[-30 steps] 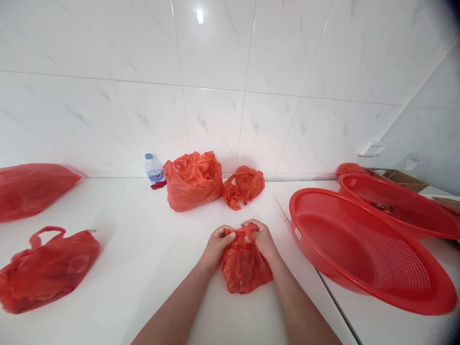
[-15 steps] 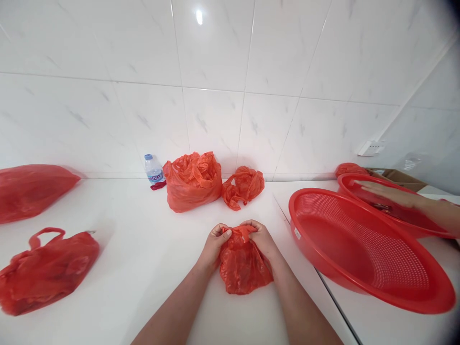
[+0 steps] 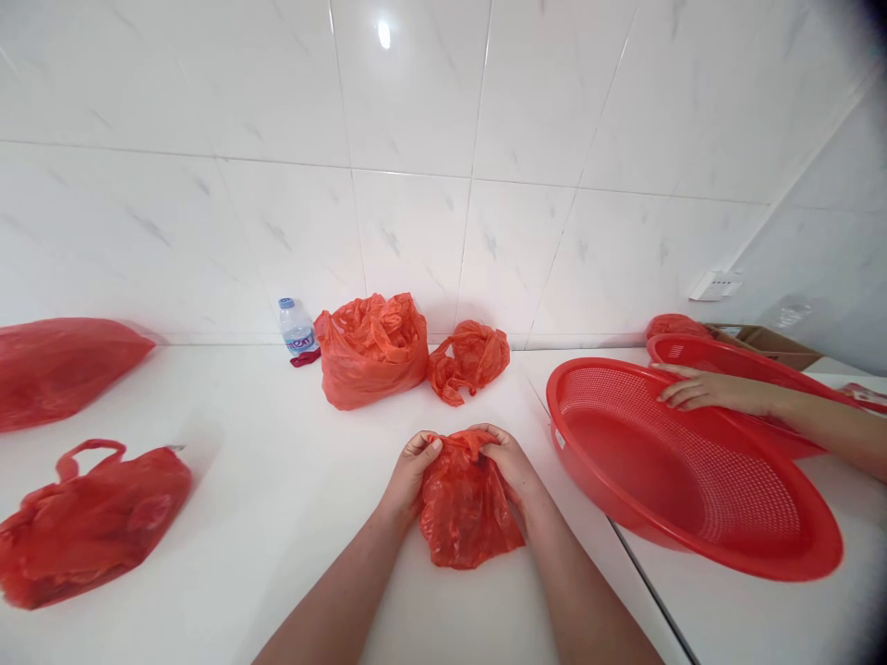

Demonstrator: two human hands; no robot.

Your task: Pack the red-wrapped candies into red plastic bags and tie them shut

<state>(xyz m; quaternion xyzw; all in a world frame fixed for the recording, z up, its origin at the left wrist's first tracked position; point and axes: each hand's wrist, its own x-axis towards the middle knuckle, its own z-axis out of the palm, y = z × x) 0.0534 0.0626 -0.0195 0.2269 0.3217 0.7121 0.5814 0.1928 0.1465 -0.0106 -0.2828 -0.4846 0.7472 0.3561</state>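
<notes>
1. Since the frame of half a second ago, the head view shows that the front basket has been shifted slightly to the left. A co-worker's hand, seen then above the back basket, has been laid over the front basket's far rim.
2. The small red bag is held over the near middle of the worktop. Its bunched top is pinched at one side by the fingers of the left hand and at the other by those of the right hand; both sets are clamped on the plastic. Whether the bag's lower part is supported by the worktop cannot be told for certain.
3. As far as is shown, the top has been gathered and gripped. No finished knot can be made out and the bag has not been let go, so its handling is judged incomplete. Its contents, if any, are hidden.
4. Neither of these hands is laid on the stuffed bag, the crumpled bag, the looped bag or the long bag. Which of them have been dealt with cannot be judged.
5. The bottle is stood just beside the stuffed bag.
</notes>
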